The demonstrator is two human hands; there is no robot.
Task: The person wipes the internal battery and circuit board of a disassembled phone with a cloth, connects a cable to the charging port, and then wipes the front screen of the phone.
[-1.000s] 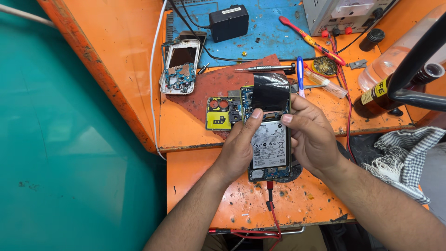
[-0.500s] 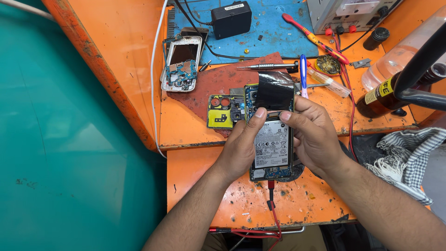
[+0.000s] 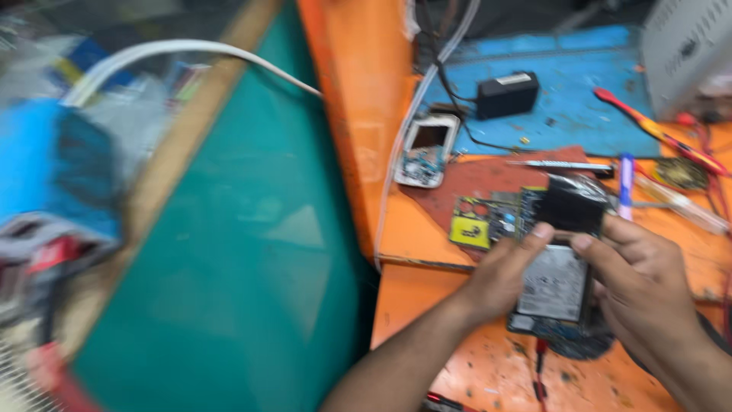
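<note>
Grey battery (image 3: 555, 284) inside opened phone (image 3: 560, 305); left hand (image 3: 499, 276), right hand (image 3: 644, 286) grip phone.

Motion blur smears the whole view, both hands (image 3: 579, 282) cover the opened phone's (image 3: 555, 286) sides, and the right forearm is cropped.

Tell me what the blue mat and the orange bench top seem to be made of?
The blue mat looks like matte rubber or silicone: it lies flat and shows no shine. The orange bench top looks like painted wood or board, with scuffed, worn paint. The blur leaves both unsure.
</note>
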